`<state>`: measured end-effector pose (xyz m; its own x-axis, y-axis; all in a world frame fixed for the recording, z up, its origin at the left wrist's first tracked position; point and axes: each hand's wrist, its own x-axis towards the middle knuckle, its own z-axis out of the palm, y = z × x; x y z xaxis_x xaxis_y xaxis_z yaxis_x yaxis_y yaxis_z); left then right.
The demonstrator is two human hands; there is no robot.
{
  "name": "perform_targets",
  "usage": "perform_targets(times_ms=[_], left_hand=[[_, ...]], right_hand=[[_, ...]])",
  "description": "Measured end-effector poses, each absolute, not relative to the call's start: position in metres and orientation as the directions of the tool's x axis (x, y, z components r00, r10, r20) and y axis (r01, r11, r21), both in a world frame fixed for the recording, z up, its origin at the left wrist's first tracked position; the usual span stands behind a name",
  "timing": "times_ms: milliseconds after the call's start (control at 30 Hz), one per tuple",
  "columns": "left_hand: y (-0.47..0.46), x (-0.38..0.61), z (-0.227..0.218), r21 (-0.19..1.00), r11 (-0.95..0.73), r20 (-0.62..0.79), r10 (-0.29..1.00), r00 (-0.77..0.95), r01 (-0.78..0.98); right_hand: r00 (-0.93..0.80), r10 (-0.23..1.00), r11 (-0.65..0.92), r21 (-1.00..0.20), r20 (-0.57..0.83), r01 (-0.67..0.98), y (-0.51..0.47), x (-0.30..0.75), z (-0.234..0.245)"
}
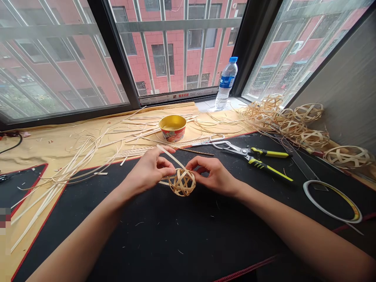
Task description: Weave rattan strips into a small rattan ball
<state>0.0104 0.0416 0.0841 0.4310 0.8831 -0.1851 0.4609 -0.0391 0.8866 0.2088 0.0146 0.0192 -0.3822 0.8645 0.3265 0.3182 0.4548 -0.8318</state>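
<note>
A small openwork ball point(182, 183) woven from thin bamboo strips is held between my hands, just above the black mat point(188, 235). From the ball's top a loose pale strip point(172, 157) slants up to the left, across the fingers of my left hand point(151, 168). That hand is closed in a pinch at the ball's upper left side. My right hand point(213, 174) has its thumb and fingers closed on the ball's right side. Another strip end sticks out at the lower left of the ball, partly behind it.
Beyond my hands stands a red and gold bowl point(172, 129). Scissors point(216, 141), yellow-handled pliers point(255, 154) and a tape ring point(331, 201) lie at the right. Finished woven balls point(308, 121) pile up by the wall. Loose strips point(79, 156) spread leftward; a water bottle point(226, 84) stands by the window.
</note>
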Motion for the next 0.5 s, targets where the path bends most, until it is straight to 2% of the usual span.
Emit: perform_targets(times_ms=[200, 400, 500], left_hand=[[0.0394, 0.0119, 0.0881, 0.835, -0.107, -0.188, 0.866, 0.463, 0.539], [0.0371, 0.0164, 0.0858, 0.79, -0.172, -0.151, 0.876, 0.458, 0.589], [0.0379, 0.0156, 0.0868, 0.761, -0.22, -0.116, 0.879, 0.462, 0.61]], right_hand=[[-0.377, 0.887, 0.371, -0.899, 0.269, 0.233, 0.0154, 0.208, 0.0179], [-0.404, 0.862, 0.421, -0.876, 0.306, 0.235, 0.0175, 0.2092, 0.0154], [-0.37, 0.889, 0.361, -0.911, 0.271, 0.201, 0.0177, 0.2082, 0.0146]])
